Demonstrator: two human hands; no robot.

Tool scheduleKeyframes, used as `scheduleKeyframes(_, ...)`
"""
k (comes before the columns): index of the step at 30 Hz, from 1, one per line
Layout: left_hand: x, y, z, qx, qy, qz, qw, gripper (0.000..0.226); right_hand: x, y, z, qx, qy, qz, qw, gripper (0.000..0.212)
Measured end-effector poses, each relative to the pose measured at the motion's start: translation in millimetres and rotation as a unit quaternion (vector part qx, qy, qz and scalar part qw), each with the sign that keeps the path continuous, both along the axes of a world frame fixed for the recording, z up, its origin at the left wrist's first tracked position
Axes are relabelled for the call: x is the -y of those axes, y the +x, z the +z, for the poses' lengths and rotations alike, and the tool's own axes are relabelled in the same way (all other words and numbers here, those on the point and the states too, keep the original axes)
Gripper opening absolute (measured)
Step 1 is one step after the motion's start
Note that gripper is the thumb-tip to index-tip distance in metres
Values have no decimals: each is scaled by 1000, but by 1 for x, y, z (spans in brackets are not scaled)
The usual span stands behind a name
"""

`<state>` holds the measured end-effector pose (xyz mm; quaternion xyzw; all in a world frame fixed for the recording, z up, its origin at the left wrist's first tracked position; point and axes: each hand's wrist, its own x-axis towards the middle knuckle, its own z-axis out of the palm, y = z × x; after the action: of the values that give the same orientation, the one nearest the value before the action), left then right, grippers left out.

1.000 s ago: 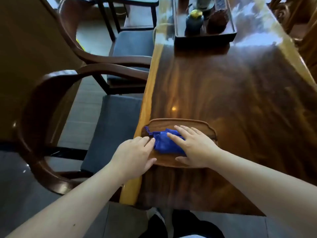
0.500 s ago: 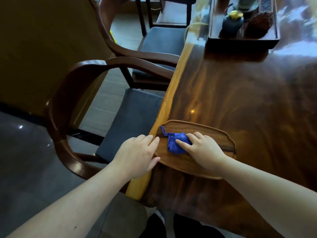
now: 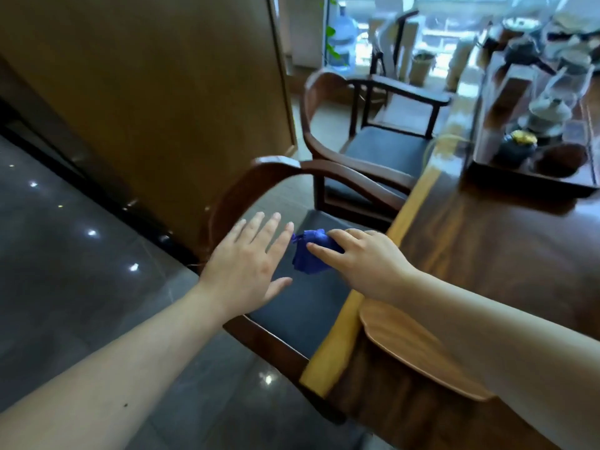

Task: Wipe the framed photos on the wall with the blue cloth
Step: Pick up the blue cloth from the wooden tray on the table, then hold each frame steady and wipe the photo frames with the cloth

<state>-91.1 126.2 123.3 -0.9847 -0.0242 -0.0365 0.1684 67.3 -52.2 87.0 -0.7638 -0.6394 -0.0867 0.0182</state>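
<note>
Right hand (image 3: pixel 363 261) has the blue cloth (image 3: pixel 310 253) bunched up in its fingers, pinched tight, carried in the air above the near chair's seat (image 3: pixel 302 306), clear of the table (image 3: pixel 487 254). Bunched like that, it looks ready to travel to the wall. Left hand (image 3: pixel 250 264) is empty, flat and fingers spread, palm down just beside the cloth, arm stretched forward. The wooden tray (image 3: pixel 409 349) sits bare at the table edge. No framed photos in sight here.
</note>
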Motion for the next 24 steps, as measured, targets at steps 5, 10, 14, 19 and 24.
scheduleKeyframes(5,-73,-78,60,47,20,70,996,91,-90,-45,77,85,42,40,995,75)
scheduleKeyframes(10,-144,-151,112,93,33,123,987,89,-172,-90,135,131,98,65,984,70)
scheduleKeyframes(14,-202,-196,157,145,44,168,974,88,-243,-117,175,140,157,86,974,75)
scheduleKeyframes(19,-260,-214,192,204,44,213,955,95,-319,-126,214,163,203,96,961,75)
scheduleKeyframes(24,-325,-204,215,245,45,230,941,98,-394,-117,247,183,251,96,946,74)
